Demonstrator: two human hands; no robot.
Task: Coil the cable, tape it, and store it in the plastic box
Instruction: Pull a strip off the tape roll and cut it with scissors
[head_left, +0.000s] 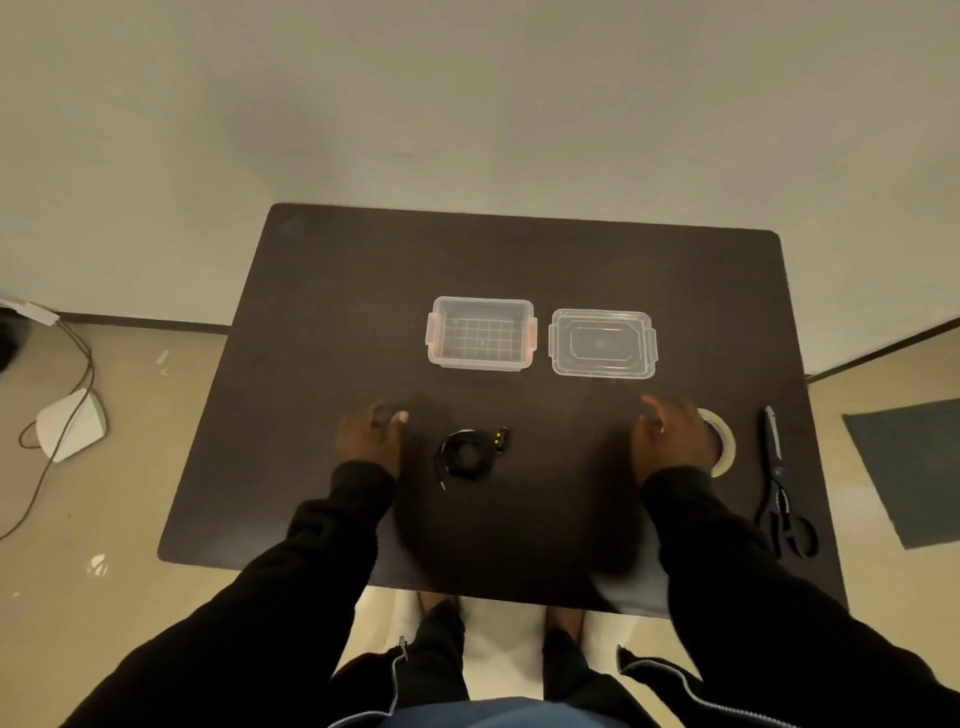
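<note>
A black cable lies loosely coiled on the dark table, its plug ends sticking out at the upper right and lower left. My left hand hovers just left of it, fingers loosely curled, holding nothing. My right hand is over the table to the right, partly covering a roll of tape; I cannot tell whether it touches the roll. Beyond the cable stands the clear plastic box, without its lid, pink clips at its ends. Its clear lid lies flat to the right of it.
Black scissors lie near the table's right edge, beside the tape. On the floor to the left are a white device and trailing cords. A dark mat lies on the floor to the right. A wall stands behind the table.
</note>
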